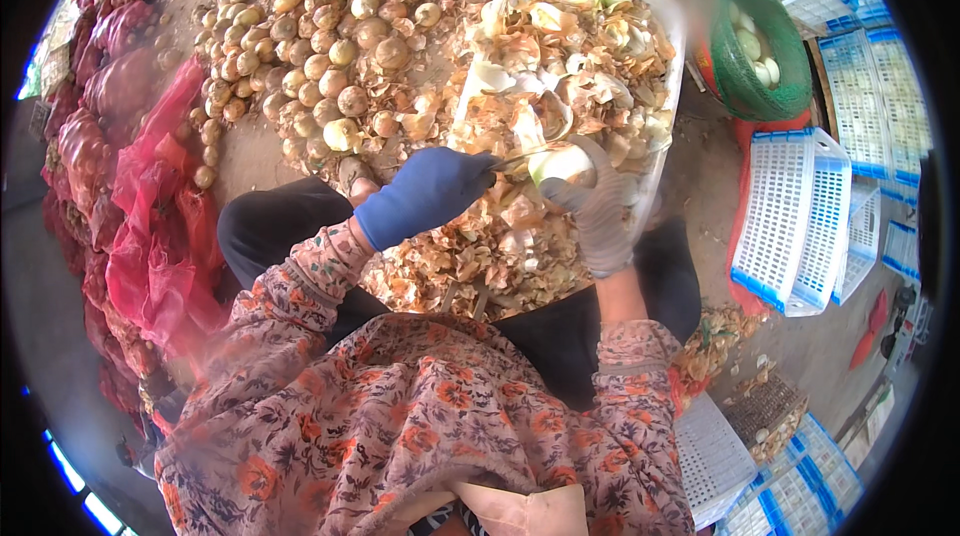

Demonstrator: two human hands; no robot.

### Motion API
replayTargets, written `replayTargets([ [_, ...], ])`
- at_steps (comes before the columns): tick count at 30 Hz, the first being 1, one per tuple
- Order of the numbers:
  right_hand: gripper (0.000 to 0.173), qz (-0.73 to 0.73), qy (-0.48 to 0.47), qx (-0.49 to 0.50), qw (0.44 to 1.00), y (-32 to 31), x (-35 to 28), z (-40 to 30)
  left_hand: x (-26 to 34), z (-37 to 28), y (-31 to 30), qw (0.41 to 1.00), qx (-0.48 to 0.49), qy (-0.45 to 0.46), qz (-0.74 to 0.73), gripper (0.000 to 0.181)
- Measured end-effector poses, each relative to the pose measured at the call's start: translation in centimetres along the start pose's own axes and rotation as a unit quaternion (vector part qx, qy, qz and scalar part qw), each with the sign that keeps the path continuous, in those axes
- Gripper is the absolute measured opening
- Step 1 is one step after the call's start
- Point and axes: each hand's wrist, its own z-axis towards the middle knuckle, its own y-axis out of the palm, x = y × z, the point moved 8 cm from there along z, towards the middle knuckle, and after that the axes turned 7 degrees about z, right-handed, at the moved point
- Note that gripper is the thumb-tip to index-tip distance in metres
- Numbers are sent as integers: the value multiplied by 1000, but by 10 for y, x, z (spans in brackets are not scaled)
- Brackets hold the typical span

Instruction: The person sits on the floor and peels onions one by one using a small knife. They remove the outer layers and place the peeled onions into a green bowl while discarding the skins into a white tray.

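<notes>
My left hand (435, 191), in a blue glove, grips a thin knife (517, 159) whose blade touches a partly peeled onion (564, 165). My right hand (600, 213), in a grey-white glove, holds this onion from the right, its fingers partly blurred. Both hands are over the near part of a white plastic crate (670, 116) heaped with onion skins (592, 78). More loose skins (480, 251) lie between my legs, nearer to me. The knife's handle is hidden in my left hand.
Unpeeled onions (322, 48) cover the ground at the upper left, beside pink mesh sacks (161, 236). Right of the crate stands a green mesh-lined container (795, 86) with peeled onions (754, 48). Blue-and-white plastic baskets (780, 213) stand farther right, and a white basket (709, 453) at the lower right.
</notes>
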Motion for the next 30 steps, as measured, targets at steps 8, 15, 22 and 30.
replayTargets([
  [8, 68, -191, 60, -59, 978, -9, 50, 0, 7, -14, 1, 895, -130, -218, -368, 38],
  [15, 71, -95, -20, -89, 991, 17, 29, 3, 32, 32, -9, 988, 138, 19, -71, 16],
  [22, 69, 246, 82, -42, 965, 22, 18, -14, 36, 36, -20, 981, 188, -23, -34, 16],
  [30, 63, 275, 73, -44, 957, 8, 45, 0, 14, 44, 11, 869, 130, -150, -454, 22],
])
